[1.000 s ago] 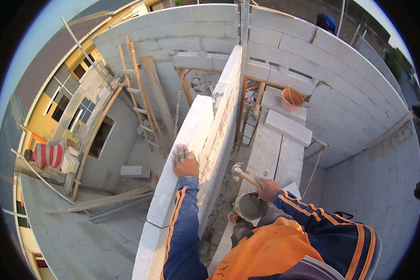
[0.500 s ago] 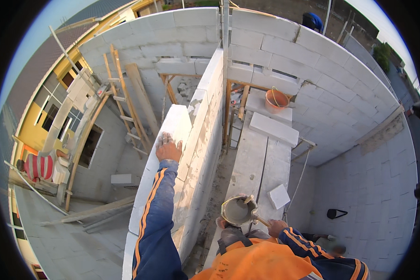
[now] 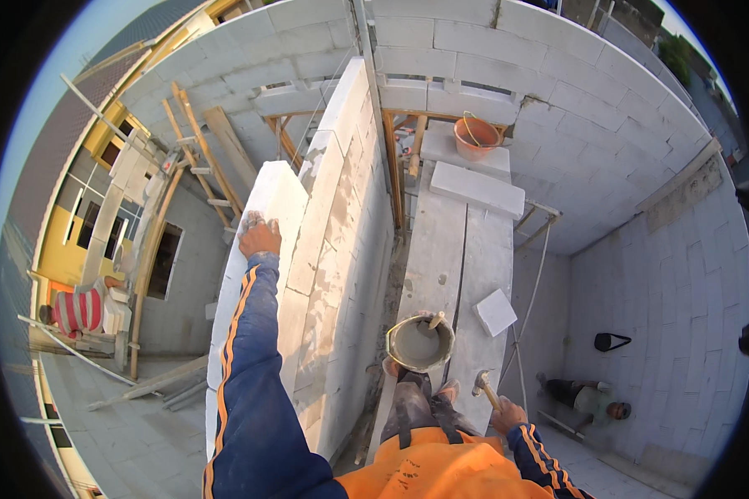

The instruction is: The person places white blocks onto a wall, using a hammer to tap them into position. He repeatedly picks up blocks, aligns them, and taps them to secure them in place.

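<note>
My left hand (image 3: pixel 260 235) rests on a white block (image 3: pixel 285 198) at the top of the wall, on its left edge, with fingers spread. Lighter and darker mortar smears mark the wall face (image 3: pixel 341 208) beside it. In my right hand (image 3: pixel 508 415) is a hammer (image 3: pixel 483 386), gripped by its wooden handle, head pointing up and away from me. A bucket of grey mortar (image 3: pixel 423 343), with a tool handle (image 3: pixel 437 320) sticking out, stands just ahead of my feet on the planks.
On the scaffold planks (image 3: pixel 437 249) lie a long white block (image 3: pixel 478 190), a small block piece (image 3: pixel 495 313) and an orange bucket (image 3: pixel 476 138). A person (image 3: pixel 591 403) is below right; another in red stripes (image 3: pixel 79 312) is far left. A wooden ladder (image 3: pixel 195 158) leans at the back left.
My left hand has shifted from the block's upper face to its left edge. The hammer has moved away from the mortar bucket toward the right. My view has tilted down and turned.
</note>
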`<state>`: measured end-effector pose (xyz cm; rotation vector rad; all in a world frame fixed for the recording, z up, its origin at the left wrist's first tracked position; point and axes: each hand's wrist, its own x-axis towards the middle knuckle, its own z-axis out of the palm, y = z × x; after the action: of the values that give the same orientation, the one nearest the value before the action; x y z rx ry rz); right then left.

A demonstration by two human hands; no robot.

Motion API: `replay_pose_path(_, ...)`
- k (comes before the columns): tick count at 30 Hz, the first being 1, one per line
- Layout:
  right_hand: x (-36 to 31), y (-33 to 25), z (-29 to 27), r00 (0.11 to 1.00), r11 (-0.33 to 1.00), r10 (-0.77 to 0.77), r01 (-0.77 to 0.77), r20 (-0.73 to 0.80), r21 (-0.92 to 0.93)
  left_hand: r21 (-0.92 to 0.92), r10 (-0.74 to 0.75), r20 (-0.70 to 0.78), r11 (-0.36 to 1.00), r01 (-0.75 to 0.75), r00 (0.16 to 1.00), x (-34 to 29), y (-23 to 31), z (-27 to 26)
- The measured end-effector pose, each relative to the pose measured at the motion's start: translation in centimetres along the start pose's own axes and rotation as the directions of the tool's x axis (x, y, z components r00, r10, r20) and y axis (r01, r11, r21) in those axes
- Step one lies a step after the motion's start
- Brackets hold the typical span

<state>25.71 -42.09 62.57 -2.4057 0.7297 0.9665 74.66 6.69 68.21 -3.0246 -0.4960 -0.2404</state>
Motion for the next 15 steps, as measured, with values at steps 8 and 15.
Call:
replay_pose_path(8,1.3,7.7,7.9,0.985,0.986,0.164,-0.163,0.06,-0.013,0.105,0.045,-0.226,0.994,-0.021,0.973,0.2,-0.4,0.8)
replay_pose_path(15,7.9,10.1,14.9,0.937,0.954,0.243,-0.278,0.251,0.115,0.426,0.067,-0.166,0.905,0.011,0.984,1.5,-0.7,1.1)
